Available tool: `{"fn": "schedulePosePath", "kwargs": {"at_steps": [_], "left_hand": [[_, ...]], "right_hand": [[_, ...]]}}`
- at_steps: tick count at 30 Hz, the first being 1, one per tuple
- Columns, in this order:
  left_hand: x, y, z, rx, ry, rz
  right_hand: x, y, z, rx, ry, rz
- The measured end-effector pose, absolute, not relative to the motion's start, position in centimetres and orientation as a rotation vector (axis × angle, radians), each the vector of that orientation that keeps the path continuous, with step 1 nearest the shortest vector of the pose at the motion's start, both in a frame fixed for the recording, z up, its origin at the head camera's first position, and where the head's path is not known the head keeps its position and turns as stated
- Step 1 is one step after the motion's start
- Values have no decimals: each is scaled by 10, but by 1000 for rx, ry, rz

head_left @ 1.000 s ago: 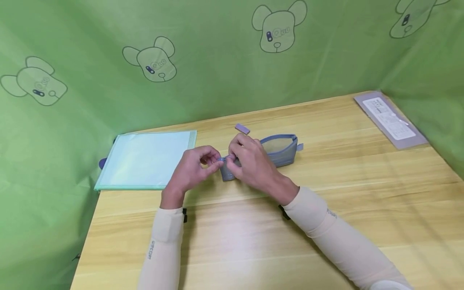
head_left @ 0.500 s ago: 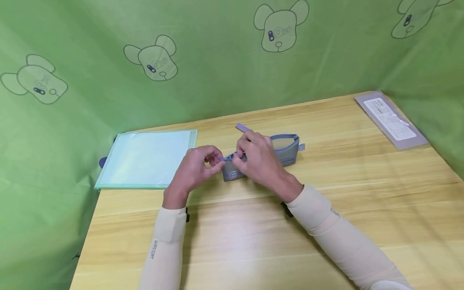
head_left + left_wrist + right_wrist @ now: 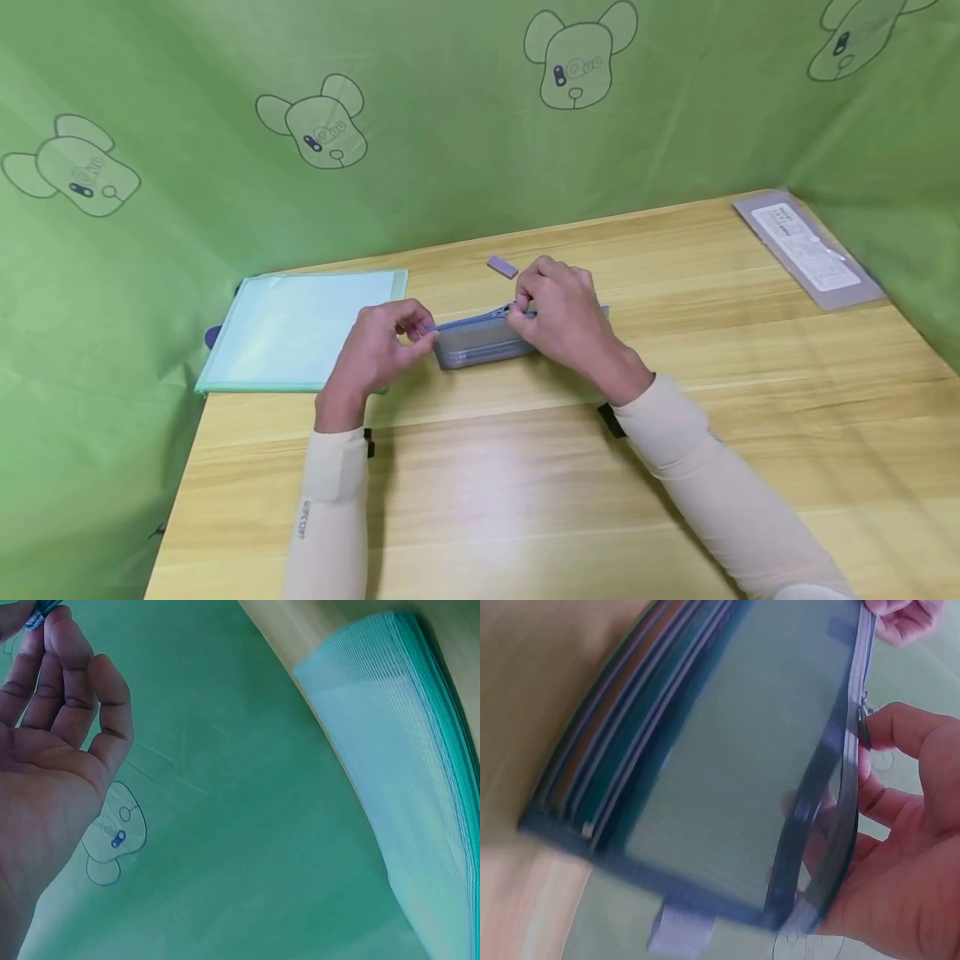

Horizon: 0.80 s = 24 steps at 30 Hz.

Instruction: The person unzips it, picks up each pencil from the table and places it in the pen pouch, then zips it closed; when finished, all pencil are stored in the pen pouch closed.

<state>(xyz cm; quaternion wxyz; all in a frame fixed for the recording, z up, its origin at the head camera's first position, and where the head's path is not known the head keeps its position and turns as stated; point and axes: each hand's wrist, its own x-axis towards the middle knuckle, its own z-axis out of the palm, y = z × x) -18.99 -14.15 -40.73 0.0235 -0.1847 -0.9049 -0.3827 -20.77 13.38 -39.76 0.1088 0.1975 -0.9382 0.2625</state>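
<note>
A grey-blue see-through pencil case [image 3: 483, 343] lies between the two hands, its zipper edge uppermost. My left hand [image 3: 378, 342] pinches the left end of the zipper between thumb and fingertips; in the left wrist view a bit of blue zipper end [image 3: 39, 613] shows at the fingertips. My right hand [image 3: 566, 321] pinches the zipper pull [image 3: 865, 727] between thumb and index finger, partway along the zipper. Beyond that hand the zipper edge still gapes. Through the case wall, several long thin sticks like pens or pencils [image 3: 622, 720] lie along the bottom.
A purple eraser-like block [image 3: 502, 267] lies behind the pencil case. At the left is a teal-edged clear zip folder [image 3: 300, 333], with a dark purple thing [image 3: 213, 337] poking out behind it. A mauve card with a white label [image 3: 808, 248] lies far right, by the green curtain [image 3: 450, 125].
My right hand has slid to the right along the zipper with the pull, and more of it is closed behind. My left hand has drawn slightly left, pulling the end taut.
</note>
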Motion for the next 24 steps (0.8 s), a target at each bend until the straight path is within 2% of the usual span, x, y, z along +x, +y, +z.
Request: {"fn": "schedulePosePath", "kwargs": {"at_steps": [11, 18, 24], "left_hand": [[-191, -160, -405, -522, -2804, -1163], [-190, -166, -405, -514, -2809, -1149], [-189, -164, -404, -537, -2813, -1177]], "right_hand": [[-220, 170, -378, 445, -2949, 805], [-227, 200, -365, 393, -3059, 982], [-232, 214, -366, 506, -3075, 963]]}}
